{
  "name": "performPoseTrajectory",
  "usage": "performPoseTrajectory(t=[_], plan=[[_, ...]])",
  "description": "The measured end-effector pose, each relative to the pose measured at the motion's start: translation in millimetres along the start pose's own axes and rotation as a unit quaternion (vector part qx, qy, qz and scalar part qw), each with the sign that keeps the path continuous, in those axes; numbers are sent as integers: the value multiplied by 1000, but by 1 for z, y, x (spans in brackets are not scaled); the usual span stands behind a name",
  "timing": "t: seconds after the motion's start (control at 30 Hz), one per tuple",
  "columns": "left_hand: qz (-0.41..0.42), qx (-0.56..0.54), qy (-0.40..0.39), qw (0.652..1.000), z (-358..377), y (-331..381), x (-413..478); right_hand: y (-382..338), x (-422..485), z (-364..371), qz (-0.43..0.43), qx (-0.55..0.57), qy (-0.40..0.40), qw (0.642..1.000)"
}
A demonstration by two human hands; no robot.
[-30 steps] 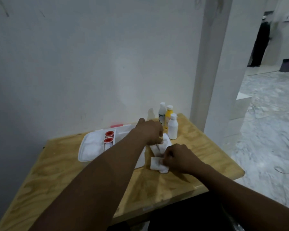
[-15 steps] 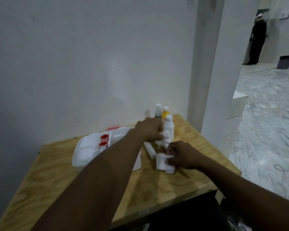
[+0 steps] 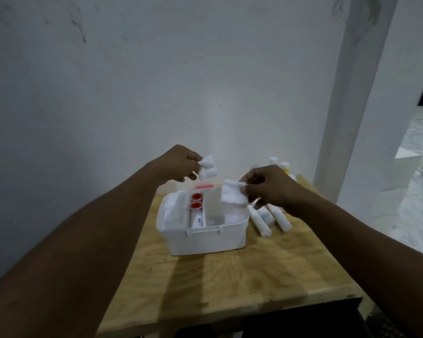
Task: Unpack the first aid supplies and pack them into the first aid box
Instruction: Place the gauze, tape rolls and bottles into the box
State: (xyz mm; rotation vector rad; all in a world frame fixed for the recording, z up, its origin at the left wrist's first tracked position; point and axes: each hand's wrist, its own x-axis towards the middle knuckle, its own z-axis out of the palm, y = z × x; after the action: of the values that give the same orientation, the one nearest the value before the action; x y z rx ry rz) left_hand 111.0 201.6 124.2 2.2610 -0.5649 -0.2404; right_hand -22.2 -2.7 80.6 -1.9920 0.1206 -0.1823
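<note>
Packing step: both hands have lifted from the table [image 3: 230, 276] and now hover above the first aid box [image 3: 203, 236].
Left hand [image 3: 178, 164]: grip pinched on a gauze pad [image 3: 207, 168], above the box's far side.
Right hand [image 3: 269, 185]: grip pinched on a second gauze pad [image 3: 233, 195], over the box's right compartment.
Change: pads previously lay on the table right of the box; judged ready to drop in.
Remaining: bandage rolls [image 3: 269, 219] and bottles [image 3: 279, 164] right of the box.
</note>
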Motion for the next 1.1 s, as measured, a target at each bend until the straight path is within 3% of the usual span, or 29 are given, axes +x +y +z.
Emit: performPoseTrajectory(t=[0.27, 0.67, 0.87, 1.0, 1.1], plan=[[-73, -36, 33, 996, -36, -75, -16, -28, 23, 94, -34, -29, -38, 998], [-23, 53, -2, 998, -18, -103, -9, -22, 32, 136, -66, -171, -13, 983], [7, 93, 61, 994, -17, -105, -14, -12, 18, 137, -221, -221, 72, 947], [54, 72, 115, 989, -21, -109, -18, -9, 3, 138, -311, -276, 12, 909], [71, 82, 69, 992, -17, -106, -24, -4, 1, 140, -322, -336, -35, 884]])
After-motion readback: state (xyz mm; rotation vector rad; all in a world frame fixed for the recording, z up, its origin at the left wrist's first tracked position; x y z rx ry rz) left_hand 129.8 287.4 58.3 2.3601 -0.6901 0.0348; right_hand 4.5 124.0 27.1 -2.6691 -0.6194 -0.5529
